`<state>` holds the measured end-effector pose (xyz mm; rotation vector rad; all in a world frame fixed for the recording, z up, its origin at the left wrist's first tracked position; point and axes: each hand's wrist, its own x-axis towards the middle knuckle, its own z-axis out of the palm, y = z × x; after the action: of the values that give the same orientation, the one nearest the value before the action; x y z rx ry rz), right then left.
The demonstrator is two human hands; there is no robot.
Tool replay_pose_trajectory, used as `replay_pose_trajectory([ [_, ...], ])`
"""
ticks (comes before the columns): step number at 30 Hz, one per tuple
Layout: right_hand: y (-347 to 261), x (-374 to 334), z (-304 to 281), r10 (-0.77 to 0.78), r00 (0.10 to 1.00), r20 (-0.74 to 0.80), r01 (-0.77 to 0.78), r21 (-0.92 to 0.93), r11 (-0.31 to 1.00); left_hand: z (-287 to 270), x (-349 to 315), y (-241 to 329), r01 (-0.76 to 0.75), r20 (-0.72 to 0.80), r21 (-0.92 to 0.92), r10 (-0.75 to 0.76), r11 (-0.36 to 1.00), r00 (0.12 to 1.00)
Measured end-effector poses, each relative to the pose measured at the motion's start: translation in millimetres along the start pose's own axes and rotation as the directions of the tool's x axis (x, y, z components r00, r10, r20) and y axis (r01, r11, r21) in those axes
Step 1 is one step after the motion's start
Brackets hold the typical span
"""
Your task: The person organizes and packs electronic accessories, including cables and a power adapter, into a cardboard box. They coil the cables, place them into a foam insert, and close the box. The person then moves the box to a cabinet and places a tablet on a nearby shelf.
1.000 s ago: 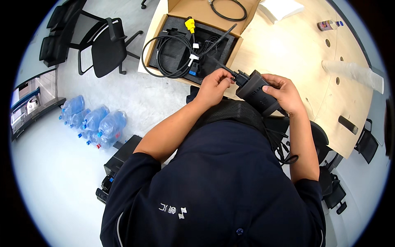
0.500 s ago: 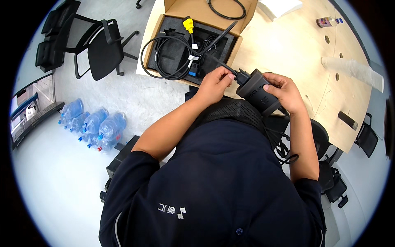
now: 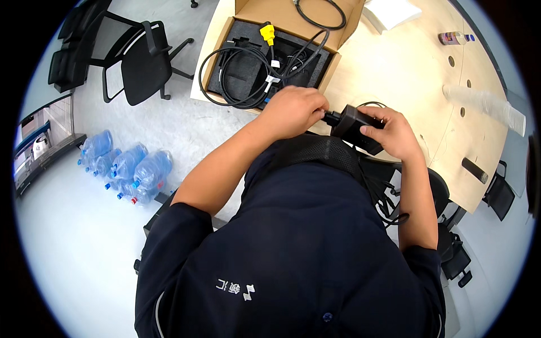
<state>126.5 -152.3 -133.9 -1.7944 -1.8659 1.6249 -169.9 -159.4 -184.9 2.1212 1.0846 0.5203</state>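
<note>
My right hand [image 3: 395, 133] grips a black box-shaped device [image 3: 356, 128], thumb on its near face and fingers round the far side. A black cable connector [image 3: 331, 118] sits at the device's left end. My left hand [image 3: 296, 110] is closed round the outer end of that connector, its back turned up so the fingertips are partly hidden. Just beyond the left hand, an open cardboard box [image 3: 333, 72] with dark foam holds a coiled black cable [image 3: 204, 76] and a yellow plug [image 3: 267, 35].
Across the round wooden table [image 3: 414, 73] lie a white stack [image 3: 390, 12], a bottle [image 3: 455, 38], a clear plastic roll [image 3: 487, 106] and a dark cylinder [image 3: 474, 170]. An office chair [image 3: 146, 70] and several empty water jugs [image 3: 129, 160] stand on the floor to the left.
My left hand has turned over and wrapped further round the connector. The device has tilted in my right hand, so its broad face shows less. The box appears slightly further right.
</note>
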Motion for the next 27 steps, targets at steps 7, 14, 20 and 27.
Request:
replay_pose_trajectory([
  [7, -1.1, -4.7, 7.4, -0.124, 0.992, 0.008, 0.124, -0.14, 0.982, 19.4, -21.0, -8.2, 0.19, 0.123, -0.18, -0.169, 0.965, 0.978],
  [14, 0.0, -3.7, 12.5, -0.196, 0.98, -0.022, 0.188, -0.185, 0.964, 21.2, -18.8, -7.4, 0.195, 0.114, -0.224, -0.173, 0.955, 0.978],
  [20, 2.4, -5.6, 13.4, -0.178, 0.984, -0.02, 0.171, -0.193, 0.966, 30.9, -20.1, -16.5, 0.063, 0.023, -0.189, -0.06, 0.98, 0.998],
  [27, 11.3, -8.9, 16.0, -0.179, 0.982, -0.052, 0.17, -0.135, 0.976, 32.4, -21.6, -8.5, 0.066, -0.014, -0.169, -0.07, 0.983, 0.997],
])
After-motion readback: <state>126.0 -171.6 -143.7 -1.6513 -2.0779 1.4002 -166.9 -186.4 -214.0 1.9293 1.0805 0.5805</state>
